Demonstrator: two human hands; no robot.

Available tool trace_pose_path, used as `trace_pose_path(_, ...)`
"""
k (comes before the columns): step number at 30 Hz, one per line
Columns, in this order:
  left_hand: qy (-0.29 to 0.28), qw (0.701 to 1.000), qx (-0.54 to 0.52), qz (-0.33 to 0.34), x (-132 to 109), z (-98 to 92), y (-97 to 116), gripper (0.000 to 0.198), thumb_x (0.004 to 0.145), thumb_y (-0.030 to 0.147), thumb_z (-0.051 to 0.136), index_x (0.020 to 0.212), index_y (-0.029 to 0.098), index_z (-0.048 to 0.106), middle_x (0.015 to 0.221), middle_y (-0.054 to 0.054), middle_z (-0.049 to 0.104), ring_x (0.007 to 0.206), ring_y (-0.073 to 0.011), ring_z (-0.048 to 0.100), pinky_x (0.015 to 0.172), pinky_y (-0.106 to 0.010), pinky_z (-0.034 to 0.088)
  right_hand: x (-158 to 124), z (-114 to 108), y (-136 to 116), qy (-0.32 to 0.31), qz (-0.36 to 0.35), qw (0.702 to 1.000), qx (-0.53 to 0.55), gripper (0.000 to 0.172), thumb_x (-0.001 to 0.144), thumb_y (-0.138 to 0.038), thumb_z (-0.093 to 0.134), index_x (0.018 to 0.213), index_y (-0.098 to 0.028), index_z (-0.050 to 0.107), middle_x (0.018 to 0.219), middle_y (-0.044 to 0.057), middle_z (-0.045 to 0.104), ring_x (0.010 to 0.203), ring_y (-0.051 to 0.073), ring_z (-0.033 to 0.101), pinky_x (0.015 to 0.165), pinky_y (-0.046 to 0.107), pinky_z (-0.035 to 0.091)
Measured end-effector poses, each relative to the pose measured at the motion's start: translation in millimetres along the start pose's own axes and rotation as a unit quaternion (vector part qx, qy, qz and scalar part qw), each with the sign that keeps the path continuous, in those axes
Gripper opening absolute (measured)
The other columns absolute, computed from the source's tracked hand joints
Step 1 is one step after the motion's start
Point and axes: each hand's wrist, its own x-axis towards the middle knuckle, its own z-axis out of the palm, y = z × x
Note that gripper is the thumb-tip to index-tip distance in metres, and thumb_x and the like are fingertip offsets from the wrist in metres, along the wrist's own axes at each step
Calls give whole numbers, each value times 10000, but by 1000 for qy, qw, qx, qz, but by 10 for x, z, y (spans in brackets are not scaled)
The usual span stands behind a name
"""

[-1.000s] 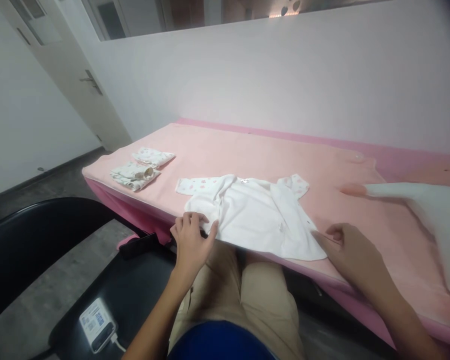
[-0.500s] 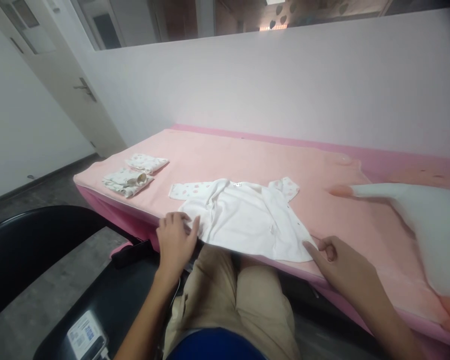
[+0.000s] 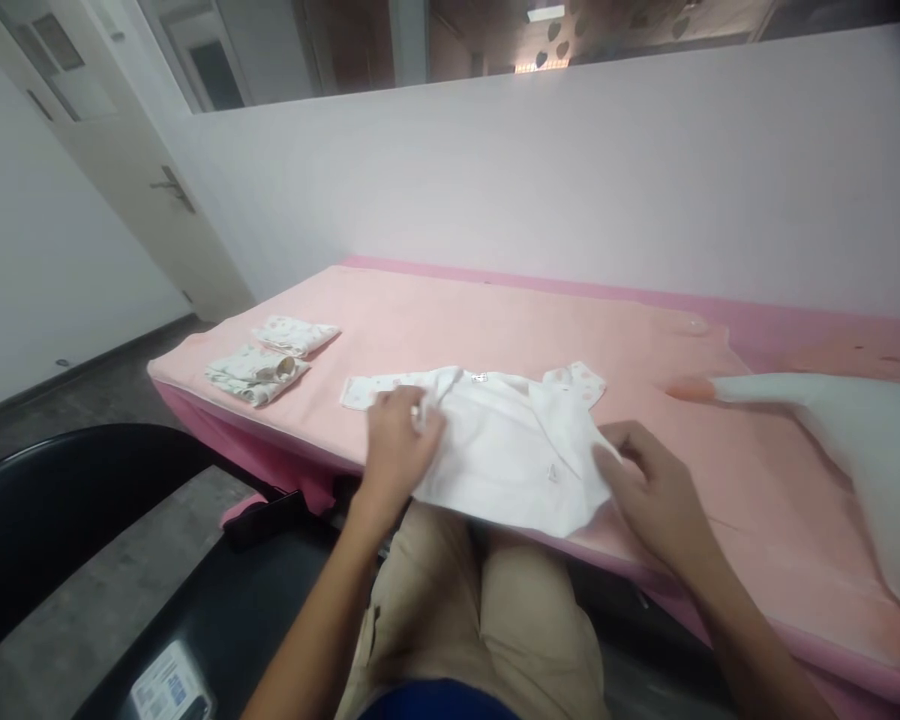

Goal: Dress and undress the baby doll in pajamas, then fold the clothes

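White garment: lies front-ctr of the worktop, spread out, lower hem at the near edge. Mat'l thin & soft-looking; knit or woven, can't tell. Diagonal creases across body; small dark mark low on R side. Sleeves out both sides, w/ small printed spots; label at neckline.

Hands: left hand, slightly blurred, pinches garment's L edge b/w thumb & fingers. Right hand grips opp. edge likewise, cloth pulled taut nr thumb.

Worktop covering: matte pale-pink cloth over deeper pink, which drapes down L front.

Far L, from where I stand: folded bundle, flat, printed; just beside it, second bundle, thicker, w/ rolled opening.

R end: white goose-shaped item, rounded, smooth, long neck tapering to orange tip.

Chair: black, smooth, w/ curved backrest. On seat: white device, rounded corners, printed label; also flat black item.

Behind: smooth white wall, glazing above; pale door w/ metal lever handle, L.
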Motion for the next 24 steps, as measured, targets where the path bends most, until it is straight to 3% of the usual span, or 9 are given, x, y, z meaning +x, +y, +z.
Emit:
trace_pose_path(1, -39, 996, -40, 72, 1, 24, 115, 205, 982, 290, 542, 1126, 220, 669, 1137, -92, 734, 1112, -295, 628, 1024, -466, 493, 60, 85, -91, -7, -53, 998, 26, 181, 1019, -403, 586, 920, -251, 595, 1039, 41, 715, 986, 245, 670, 876, 357, 518)
trace_pose_path(3, -158, 965, -87, 189, -40, 8, 266, 218, 1014, 322, 554, 1178, 242, 673, 1158, -76, 733, 1100, -271, 648, 1013, -435, 509, 126, 223, -227, -87, -144, 985, 43, 104, 1025, -342, 594, 971, -254, 607, 1183, 69, 711, 1131, 267, 655, 990, 398, 513)
trace_pose_path(6, -282, 922, -120, 235, -144, -133, 220, 221, 1067, 411, 564, 1196, 270, 675, 1207, -57, 741, 1145, -255, 668, 1048, -415, 517, 91, 287, -250, -251, -190, 949, 15, 88, 1046, -342, 615, 1093, -281, 657, 1348, 71, 684, 1256, 283, 623, 1080, 446, 504)
trace_pose_path(7, -291, 921, -129, 223, -163, -184, 129, 226, 1080, 430, 554, 1197, 278, 674, 1254, -52, 737, 1183, -250, 666, 1070, -409, 515, 66, 267, -206, -274, -181, 944, 6, 128, 1055, -370, 617, 1148, -296, 667, 1377, 65, 675, 1284, 286, 615, 1098, 459, 504)
trace_pose_path(9, -262, 938, -129, 184, -136, -250, -140, 234, 1095, 449, 528, 1178, 288, 677, 1358, -48, 711, 1250, -252, 651, 1109, -419, 506, 50, 181, -59, -254, -144, 956, 1, 228, 1082, -439, 577, 1256, -320, 664, 1398, 63, 668, 1319, 293, 605, 1119, 486, 507)
trace_pose_path(13, -91, 992, -26, 78, 220, -202, -850, 343, 1076, 499, 508, 1260, 247, 652, 1396, -103, 685, 1309, -312, 605, 1157, -507, 457, 327, -54, 363, -128, -46, 990, -44, 368, 1114, -526, 455, 1356, -325, 646, 1392, 81, 679, 1306, 320, 625, 1125, 535, 511)
trace_pose_path(15, -54, 997, 59, 10, 479, -157, -1171, 436, 1041, 548, 515, 1272, 202, 649, 1383, -147, 684, 1307, -370, 583, 1159, -568, 426, 614, -135, 597, -84, -17, 993, -81, 436, 1071, -596, 515, 1370, -308, 651, 1410, 100, 677, 1293, 348, 635, 1075, 533, 542)
trace_pose_path(19, -112, 986, 116, -39, 915, -192, -1524, 539, 947, 651, 574, 1234, 208, 686, 1368, -141, 696, 1305, -395, 569, 1164, -579, 399, 1223, -154, 1020, -103, 22, 987, -118, 620, 995, -634, 598, 1465, -229, 601, 1501, 158, 628, 1297, 365, 645, 1057, 501, 554)
trace_pose_path(24, -269, 952, 132, -60, 1254, -370, -1559, 622, 877, 741, 588, 1162, 203, 716, 1235, -134, 755, 1126, -342, 675, 1026, -470, 499, 1663, -75, 1276, -185, 73, 968, -155, 721, 866, -675, 695, 1423, -223, 637, 1310, 137, 721, 1092, 322, 702, 926, 442, 571)
